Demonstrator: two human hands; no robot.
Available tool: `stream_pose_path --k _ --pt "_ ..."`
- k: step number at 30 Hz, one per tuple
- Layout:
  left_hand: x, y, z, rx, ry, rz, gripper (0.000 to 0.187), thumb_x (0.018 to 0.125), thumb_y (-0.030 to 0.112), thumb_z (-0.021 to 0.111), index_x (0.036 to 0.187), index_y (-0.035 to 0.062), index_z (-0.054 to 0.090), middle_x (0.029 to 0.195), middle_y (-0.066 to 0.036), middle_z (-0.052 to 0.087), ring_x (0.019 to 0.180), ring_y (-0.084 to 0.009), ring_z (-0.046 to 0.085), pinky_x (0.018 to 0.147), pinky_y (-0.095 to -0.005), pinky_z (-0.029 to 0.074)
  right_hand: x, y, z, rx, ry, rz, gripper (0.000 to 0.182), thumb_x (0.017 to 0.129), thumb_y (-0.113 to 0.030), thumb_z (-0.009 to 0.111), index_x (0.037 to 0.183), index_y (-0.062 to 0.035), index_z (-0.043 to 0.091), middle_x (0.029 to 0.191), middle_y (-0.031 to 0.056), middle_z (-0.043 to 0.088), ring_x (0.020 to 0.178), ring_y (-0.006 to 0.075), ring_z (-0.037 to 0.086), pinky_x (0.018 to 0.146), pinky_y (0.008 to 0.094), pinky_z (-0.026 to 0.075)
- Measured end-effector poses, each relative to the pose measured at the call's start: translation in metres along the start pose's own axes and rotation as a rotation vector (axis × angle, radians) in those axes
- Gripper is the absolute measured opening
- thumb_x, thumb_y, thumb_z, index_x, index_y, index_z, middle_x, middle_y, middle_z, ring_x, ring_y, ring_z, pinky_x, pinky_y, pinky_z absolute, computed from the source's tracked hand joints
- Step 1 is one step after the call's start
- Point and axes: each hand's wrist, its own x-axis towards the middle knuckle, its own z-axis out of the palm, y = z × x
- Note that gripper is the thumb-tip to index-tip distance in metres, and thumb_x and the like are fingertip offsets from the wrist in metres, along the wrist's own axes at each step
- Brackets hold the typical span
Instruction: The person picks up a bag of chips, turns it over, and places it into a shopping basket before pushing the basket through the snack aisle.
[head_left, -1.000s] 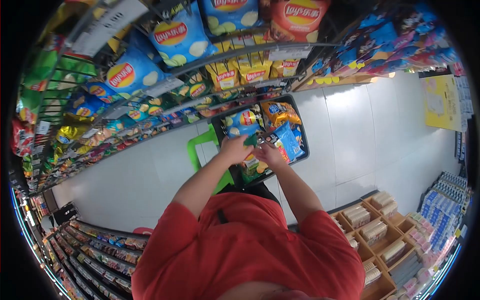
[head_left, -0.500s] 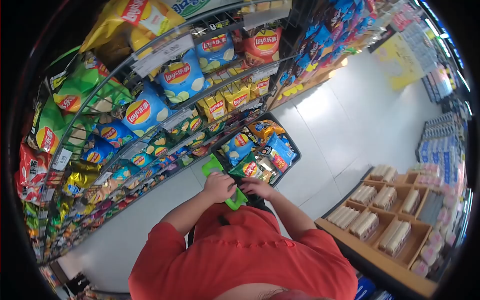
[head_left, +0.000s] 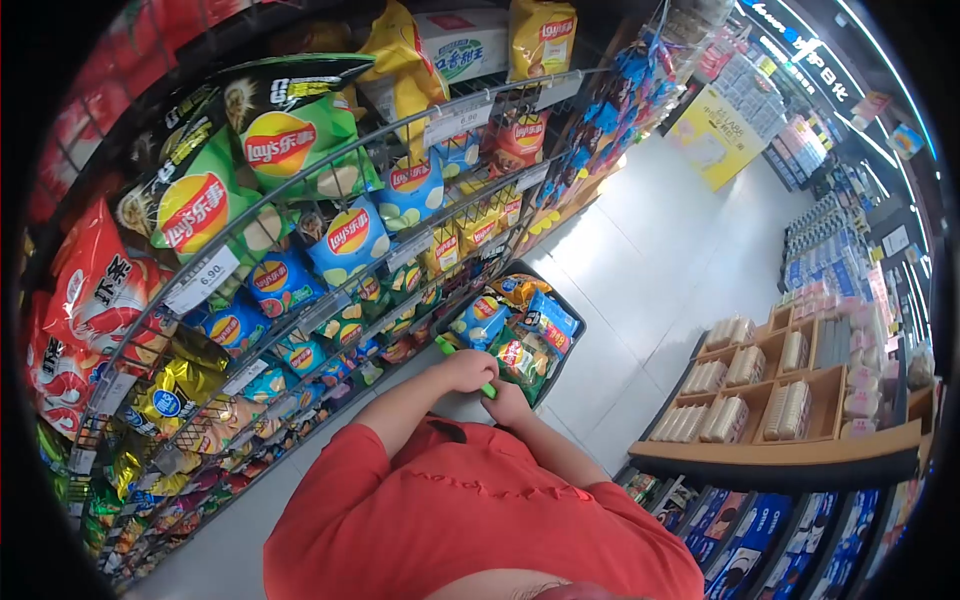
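We look down over our red shirt at a black shopping basket that sits low in front of us on the pale tiled floor, just beside the foot of the wire snack rack. Our left hand is curled into a fist around the basket's green handle, its grip clamped on the bar, with a short end of green showing past the knuckles on either side. Our right hand lies just below and to the right of it, touching the same handle near its lower end; whether its grip is wrapped round the bar or only resting against it we cannot tell, since the fingers are hidden.

The basket is packed with chip bags in blue, green and orange, lying tilted against one another. The rack to our left carries rows of more chip bags, with a white price tag clipped to one rail. To our right stands a wooden display stand with boxed goods in open compartments, well apart from the basket.
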Motion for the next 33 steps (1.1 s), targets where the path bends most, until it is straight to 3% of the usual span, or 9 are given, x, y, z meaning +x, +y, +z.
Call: stream_pose_path --k 4,7,13,23,33 --pt "-0.011 0.013 -0.004 0.171 -0.14 0.072 0.029 0.08 0.022 0.064 0.106 0.0091 0.065 0.102 -0.014 0.071 0.098 -0.0347 0.068 0.086 -0.0444 0.051 -0.003 0.001 0.0 -0.013 -0.062 0.023 0.036 0.077 -0.026 0.069 0.105 -0.0029 0.068 0.092 0.0254 0.069 0.089 0.0442 0.066 0.081 0.0501 0.053" --pt "-0.014 0.024 -0.002 0.393 -0.241 -0.03 0.039 0.077 0.018 0.067 0.113 0.0051 0.058 0.102 -0.018 0.07 0.106 -0.0345 0.066 0.09 -0.0456 0.048 -0.005 -0.003 -0.001 0.05 -0.054 0.003 0.04 0.077 -0.028 0.069 0.11 -0.0048 0.069 0.094 0.0256 0.069 0.091 0.0437 0.066 0.082 0.0486 0.053" --pt "-0.021 0.02 0.005 0.459 -0.138 0.014 0.03 0.083 0.017 0.061 0.112 0.0077 0.059 0.104 -0.016 0.07 0.104 -0.0344 0.065 0.094 -0.0463 0.044 -0.003 0.004 0.005 0.073 -0.064 0.013 0.045 0.076 -0.027 0.068 0.117 -0.008 0.069 0.099 0.0255 0.069 0.094 0.0426 0.066 0.084 0.0468 0.052" --pt "-0.033 0.011 0.012 0.471 -0.036 0.055 0.022 0.084 0.017 0.059 0.105 0.0088 0.062 0.1 -0.014 0.07 0.102 -0.033 0.065 0.091 -0.045 0.043 -0.009 -0.005 0.011 0.115 -0.046 0.012 0.041 0.075 -0.022 0.07 0.112 -0.0044 0.069 0.095 0.0227 0.07 0.088 0.0371 0.068 0.083 0.0425 0.052" --pt "-0.055 0.004 0.024 0.457 0.027 0.058 0.021 0.08 0.016 0.062 0.1 0.0087 0.06 0.096 -0.013 0.069 0.1 -0.0312 0.064 0.091 -0.0438 0.042 -0.019 -0.014 0.027 0.144 -0.086 0.054 0.035 0.076 -0.025 0.068 0.105 -0.006 0.069 0.092 0.0229 0.069 0.088 0.0412 0.067 0.08 0.0462 0.053"
